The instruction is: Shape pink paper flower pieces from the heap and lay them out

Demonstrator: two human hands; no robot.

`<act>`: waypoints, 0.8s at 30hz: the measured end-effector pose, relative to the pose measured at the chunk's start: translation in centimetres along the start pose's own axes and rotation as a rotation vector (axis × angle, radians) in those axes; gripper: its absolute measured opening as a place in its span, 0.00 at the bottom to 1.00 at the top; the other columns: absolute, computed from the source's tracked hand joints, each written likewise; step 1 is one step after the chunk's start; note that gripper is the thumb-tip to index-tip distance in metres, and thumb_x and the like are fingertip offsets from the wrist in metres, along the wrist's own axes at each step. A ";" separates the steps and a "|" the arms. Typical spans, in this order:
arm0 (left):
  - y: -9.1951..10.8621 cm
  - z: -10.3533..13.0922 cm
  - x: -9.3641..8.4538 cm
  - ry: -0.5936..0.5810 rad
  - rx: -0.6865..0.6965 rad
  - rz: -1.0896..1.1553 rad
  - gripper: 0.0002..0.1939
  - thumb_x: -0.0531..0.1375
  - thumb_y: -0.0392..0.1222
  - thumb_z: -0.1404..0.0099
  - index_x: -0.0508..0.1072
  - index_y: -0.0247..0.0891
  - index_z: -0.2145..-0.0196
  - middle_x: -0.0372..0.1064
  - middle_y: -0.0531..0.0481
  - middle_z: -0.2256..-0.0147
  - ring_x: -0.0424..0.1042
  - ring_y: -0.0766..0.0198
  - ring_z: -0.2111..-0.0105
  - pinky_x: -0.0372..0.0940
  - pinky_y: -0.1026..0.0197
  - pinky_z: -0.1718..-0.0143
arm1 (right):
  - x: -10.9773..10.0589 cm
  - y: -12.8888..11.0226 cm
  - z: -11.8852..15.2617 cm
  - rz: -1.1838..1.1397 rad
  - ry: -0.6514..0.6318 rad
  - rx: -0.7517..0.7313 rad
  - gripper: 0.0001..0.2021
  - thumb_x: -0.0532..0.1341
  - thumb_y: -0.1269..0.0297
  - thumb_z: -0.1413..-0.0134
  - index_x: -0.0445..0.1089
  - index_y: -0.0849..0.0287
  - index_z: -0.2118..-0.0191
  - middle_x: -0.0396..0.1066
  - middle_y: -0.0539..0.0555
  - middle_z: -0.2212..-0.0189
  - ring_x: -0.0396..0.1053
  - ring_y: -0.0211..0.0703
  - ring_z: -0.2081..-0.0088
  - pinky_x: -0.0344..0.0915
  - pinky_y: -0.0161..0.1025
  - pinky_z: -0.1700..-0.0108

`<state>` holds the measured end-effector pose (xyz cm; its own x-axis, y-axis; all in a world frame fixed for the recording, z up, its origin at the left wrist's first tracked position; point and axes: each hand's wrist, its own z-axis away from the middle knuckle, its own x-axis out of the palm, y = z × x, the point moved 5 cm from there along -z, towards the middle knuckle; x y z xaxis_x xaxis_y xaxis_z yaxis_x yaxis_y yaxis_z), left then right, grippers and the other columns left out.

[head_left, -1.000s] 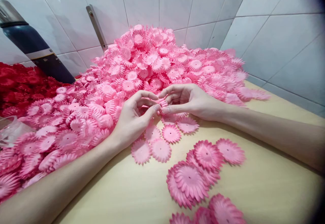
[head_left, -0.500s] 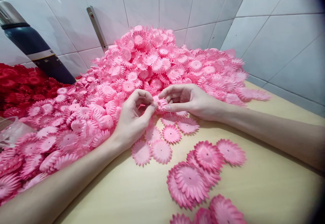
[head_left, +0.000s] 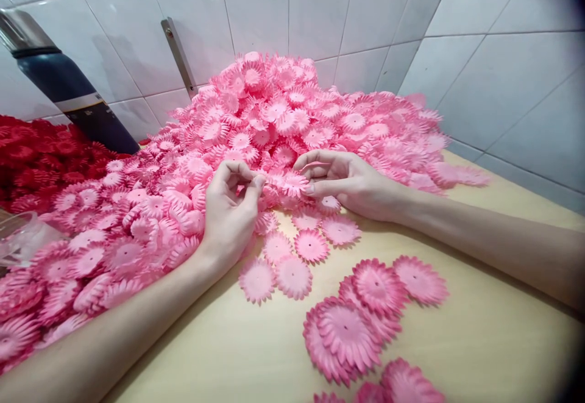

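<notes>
Both hands' fingers (head_left: 256, 185) pinch pink paper flowers (head_left: 292, 183) beside the pink heap (head_left: 283, 110).

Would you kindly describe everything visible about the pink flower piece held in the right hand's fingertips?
The pink flower piece is a small round cut-out with a ring of narrow, pleated petals and a flatter centre; it looks like thin fabric or paper. It is tilted, lifted just above the edge of the big pink pile. The right hand pinches its right rim between thumb and fingers. The left hand is close on its other side, fingertips pinched; whether they touch it cannot be told.
</notes>
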<state>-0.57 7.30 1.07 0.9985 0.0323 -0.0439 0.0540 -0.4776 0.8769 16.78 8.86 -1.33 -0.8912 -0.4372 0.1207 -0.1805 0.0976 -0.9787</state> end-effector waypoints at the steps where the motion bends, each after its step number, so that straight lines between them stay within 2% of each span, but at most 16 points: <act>1: 0.1 0.0 0.0 0.010 0.009 0.006 0.10 0.59 0.26 0.43 0.62 0.38 0.72 0.59 0.55 0.72 0.62 0.71 0.71 0.59 0.68 0.69 | 0.0 0.0 0.0 -0.005 0.005 -0.005 0.14 0.69 0.73 0.55 0.71 0.58 0.60 0.68 0.47 0.71 0.66 0.29 0.72 0.63 0.28 0.72; 6: -0.4 -0.2 -0.9 0.100 0.032 0.009 0.10 0.58 0.26 0.43 0.62 0.37 0.73 0.60 0.55 0.73 0.61 0.71 0.72 0.59 0.68 0.69 | -0.1 -0.3 0.0 -0.012 0.040 -0.013 0.10 0.67 0.77 0.59 0.72 0.59 0.68 0.67 0.47 0.73 0.64 0.30 0.74 0.61 0.29 0.75; 9: -1.4 -0.4 -1.7 0.202 -0.059 -0.001 0.08 0.58 0.27 0.42 0.64 0.38 0.71 0.63 0.54 0.71 0.63 0.70 0.71 0.61 0.67 0.68 | -0.2 -0.3 0.1 -0.050 0.078 0.025 0.08 0.65 0.78 0.61 0.72 0.61 0.71 0.67 0.48 0.75 0.63 0.31 0.76 0.59 0.30 0.78; 10: -1.6 -0.5 -1.7 0.203 -0.083 -0.002 0.07 0.58 0.27 0.43 0.66 0.38 0.70 0.65 0.53 0.69 0.65 0.69 0.69 0.62 0.67 0.66 | -0.2 -0.3 0.2 -0.053 0.089 0.023 0.08 0.65 0.78 0.61 0.72 0.61 0.71 0.68 0.48 0.74 0.63 0.30 0.76 0.59 0.30 0.78; 13: -1.0 -0.4 -1.2 0.124 -0.037 -0.023 0.08 0.61 0.29 0.43 0.70 0.37 0.66 0.69 0.51 0.65 0.69 0.67 0.63 0.65 0.65 0.60 | -0.2 -0.3 0.1 -0.027 0.095 -0.004 0.09 0.67 0.77 0.61 0.73 0.61 0.69 0.70 0.48 0.73 0.65 0.30 0.75 0.62 0.29 0.74; 16: 0.0 -0.1 -0.5 0.040 0.019 -0.049 0.06 0.63 0.29 0.43 0.71 0.36 0.68 0.69 0.51 0.66 0.69 0.68 0.65 0.66 0.66 0.61 | -0.2 -0.1 0.1 0.012 0.075 -0.016 0.11 0.71 0.74 0.61 0.74 0.59 0.67 0.71 0.48 0.72 0.68 0.32 0.72 0.66 0.31 0.70; 22: 0.1 0.6 0.9 -0.247 -0.050 -0.044 0.09 0.67 0.38 0.44 0.71 0.36 0.66 0.71 0.51 0.67 0.72 0.66 0.66 0.68 0.65 0.65 | -0.2 -0.1 0.2 0.096 0.026 -0.016 0.16 0.73 0.68 0.61 0.73 0.58 0.63 0.74 0.51 0.67 0.73 0.39 0.64 0.70 0.38 0.60; 24: 0.0 0.8 1.1 -0.311 -0.059 -0.052 0.10 0.67 0.40 0.43 0.71 0.37 0.64 0.71 0.50 0.67 0.72 0.65 0.66 0.68 0.64 0.65 | -0.2 -0.2 0.3 0.124 0.020 -0.018 0.16 0.73 0.67 0.61 0.73 0.58 0.63 0.75 0.51 0.65 0.73 0.41 0.62 0.70 0.38 0.58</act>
<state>0.52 6.66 0.64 0.9493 -0.2188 -0.2259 0.1140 -0.4300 0.8956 17.12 8.68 -1.21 -0.9152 -0.4031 0.0021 -0.0755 0.1661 -0.9832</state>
